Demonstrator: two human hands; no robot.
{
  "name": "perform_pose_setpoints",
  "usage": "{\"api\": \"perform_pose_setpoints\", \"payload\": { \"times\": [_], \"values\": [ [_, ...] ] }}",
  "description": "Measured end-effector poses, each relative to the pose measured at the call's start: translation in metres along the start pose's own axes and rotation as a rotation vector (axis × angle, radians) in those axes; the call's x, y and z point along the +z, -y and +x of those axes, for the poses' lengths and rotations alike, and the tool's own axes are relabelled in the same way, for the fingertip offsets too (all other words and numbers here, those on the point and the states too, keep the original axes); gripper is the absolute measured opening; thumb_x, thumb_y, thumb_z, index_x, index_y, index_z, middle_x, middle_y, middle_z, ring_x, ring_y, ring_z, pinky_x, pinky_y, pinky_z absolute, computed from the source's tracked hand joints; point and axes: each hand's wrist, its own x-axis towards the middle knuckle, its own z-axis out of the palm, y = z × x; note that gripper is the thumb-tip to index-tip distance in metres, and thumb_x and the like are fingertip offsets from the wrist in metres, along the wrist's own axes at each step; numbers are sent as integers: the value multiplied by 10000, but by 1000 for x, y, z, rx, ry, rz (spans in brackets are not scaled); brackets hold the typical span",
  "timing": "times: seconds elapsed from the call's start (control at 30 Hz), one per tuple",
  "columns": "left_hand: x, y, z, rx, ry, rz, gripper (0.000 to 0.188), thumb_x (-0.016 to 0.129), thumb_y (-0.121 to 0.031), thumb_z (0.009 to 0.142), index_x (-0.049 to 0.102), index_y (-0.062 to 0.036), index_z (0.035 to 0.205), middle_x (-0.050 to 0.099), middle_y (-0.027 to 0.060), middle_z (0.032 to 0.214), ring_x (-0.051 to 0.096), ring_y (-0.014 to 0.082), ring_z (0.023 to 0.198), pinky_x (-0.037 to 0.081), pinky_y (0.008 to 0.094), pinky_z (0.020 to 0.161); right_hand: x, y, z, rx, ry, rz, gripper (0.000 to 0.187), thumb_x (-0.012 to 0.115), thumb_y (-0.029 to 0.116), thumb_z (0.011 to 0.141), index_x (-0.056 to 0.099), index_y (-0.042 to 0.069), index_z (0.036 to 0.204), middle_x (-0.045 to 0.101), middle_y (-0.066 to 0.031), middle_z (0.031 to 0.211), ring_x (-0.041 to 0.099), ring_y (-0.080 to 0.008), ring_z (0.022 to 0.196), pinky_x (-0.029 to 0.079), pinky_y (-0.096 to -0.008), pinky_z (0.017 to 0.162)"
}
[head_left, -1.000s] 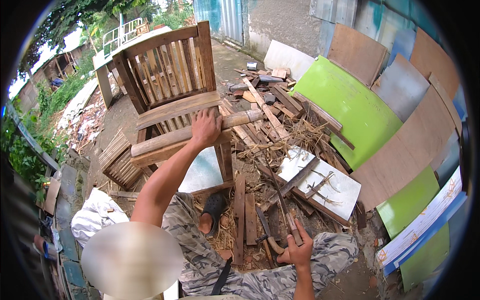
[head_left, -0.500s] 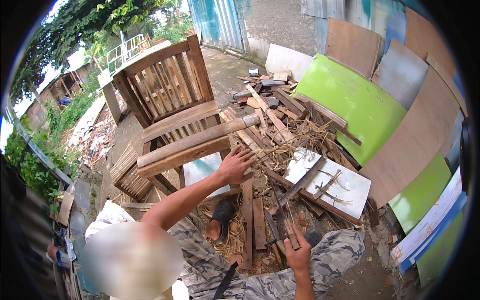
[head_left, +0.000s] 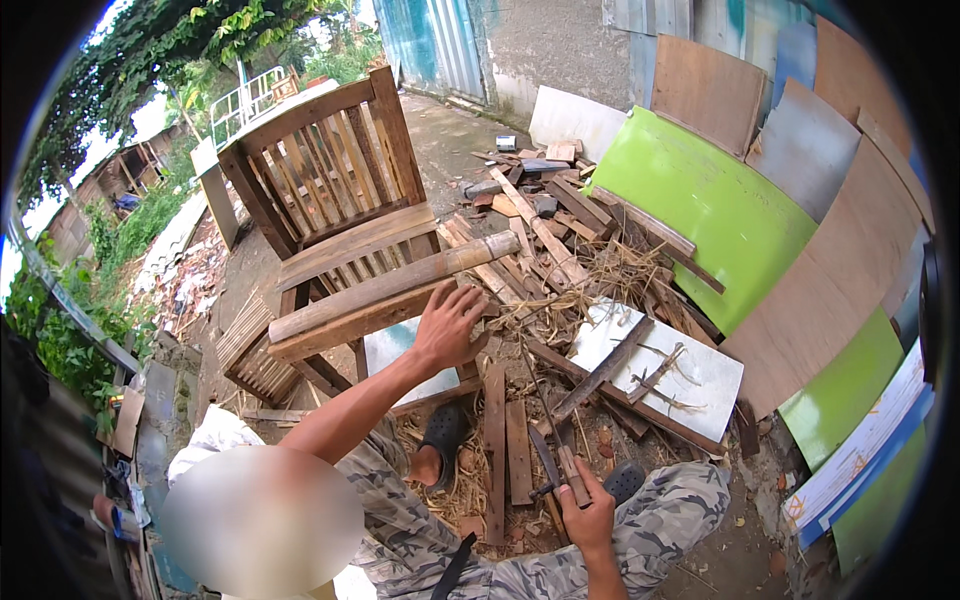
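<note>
My right hand (head_left: pixel 588 518), low in view over my right leg, is closed around the wooden handle (head_left: pixel 573 475) of a long thin-bladed knife. Its narrow blade (head_left: pixel 542 398) slants up and away to the left. Beside the handle is a second, curved dark blade (head_left: pixel 545 458). My left hand (head_left: pixel 450 325) is stretched out, fingers loosely extended, at the right end of the front beam (head_left: pixel 360 322) of a wooden frame. On top of that beam lies a bamboo pole (head_left: pixel 395 280); its far right end reaches past my fingers. Whether my fingertips press on the beam is hard to tell.
A slatted wooden chair (head_left: pixel 325 165) stands behind the pole. Scrap wood and straw (head_left: pixel 560 225) are heaped ahead, beside a white board (head_left: pixel 690 385) bearing sticks. Green panels (head_left: pixel 700 200) and plywood sheets lean at right. Loose planks (head_left: pixel 495 450) lie between my feet.
My left hand has shifted left and slightly up, against the end of the beam. My right hand, still holding the knife, has moved slightly left and down.
</note>
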Motion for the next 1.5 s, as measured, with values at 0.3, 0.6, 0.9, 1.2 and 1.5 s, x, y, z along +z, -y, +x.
{"api": "perform_pose_setpoints", "payload": {
  "times": [0.3,0.6,0.9,1.2,1.5],
  "values": [
    [-40,101,42,-644,-46,-223,809,514,-669,964,570,42,1346,683,271,1188,647,384,1167,487,504,1003,-5,-1,-2,5,10,84,514,700,167,903,622,-79,1346,761,-191,1042,717,-150,853,559,-293,755],
    [-41,101,37,-652,218,-201,954,372,-816,932,686,68,1108,742,270,911,734,406,877,557,506,788,1,-5,3,-53,-47,216,498,686,194,909,635,-93,1313,757,-187,1065,719,-161,848,560,-289,774],
    [-42,102,42,-732,227,-220,977,361,-835,920,738,63,989,742,271,885,740,399,841,567,484,774,41,19,22,-105,-32,168,542,723,235,888,639,-102,1305,761,-180,1033,727,-186,867,560,-286,792],
    [-51,103,53,-856,356,-267,922,370,-815,936,754,7,1099,736,285,954,722,425,955,556,491,866,65,-20,33,-271,-27,85,521,710,246,871,667,-102,1256,757,-193,889,706,-220,712,555,-327,681],
    [-50,101,55,-819,359,-228,889,382,-767,963,771,31,1013,727,295,884,727,429,902,563,498,845,64,-35,14,-269,-13,17,507,689,254,885,669,-106,1242,750,-192,865,701,-234,661,560,-337,646]
  ]
}}
